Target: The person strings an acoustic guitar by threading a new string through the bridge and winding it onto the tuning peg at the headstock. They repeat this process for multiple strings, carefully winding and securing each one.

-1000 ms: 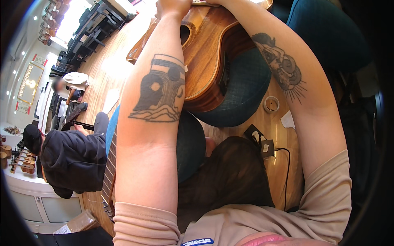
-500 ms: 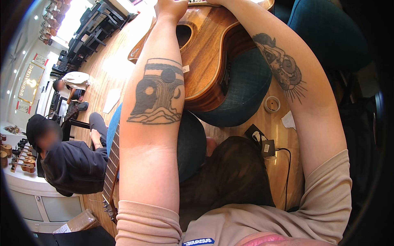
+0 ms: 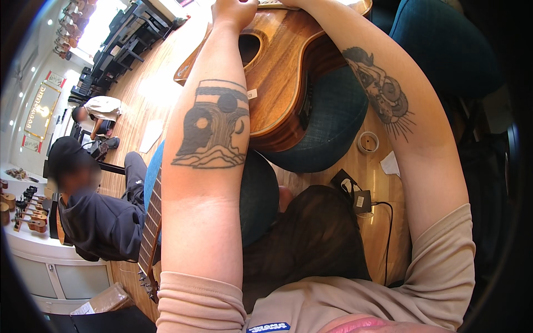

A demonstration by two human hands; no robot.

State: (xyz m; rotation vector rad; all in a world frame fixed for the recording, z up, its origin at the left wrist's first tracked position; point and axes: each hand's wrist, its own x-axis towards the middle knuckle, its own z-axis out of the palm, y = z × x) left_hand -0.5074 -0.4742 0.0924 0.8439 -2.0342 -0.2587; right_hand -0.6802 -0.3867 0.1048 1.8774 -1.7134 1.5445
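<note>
At the top edge, my left hand is curled over the upper part of a glossy brown acoustic guitar, holding something I cannot make out. My right hand reaches the guitar's bridge area, its fingers mostly cut off by the frame. The sound hole shows right of my left forearm. A second guitar's fretboard and headstock show beside my left arm. Blue cushioned seats lie beneath and around the guitar.
A seated person in dark clothes is at left; another person bends farther back. Instruments stand on a white counter. On the floor are a round container, black device with cable, white paper and wrapped package.
The seated person at left has raised and turned the head, moving slightly rightward. My arms and the guitar have shifted very little.
</note>
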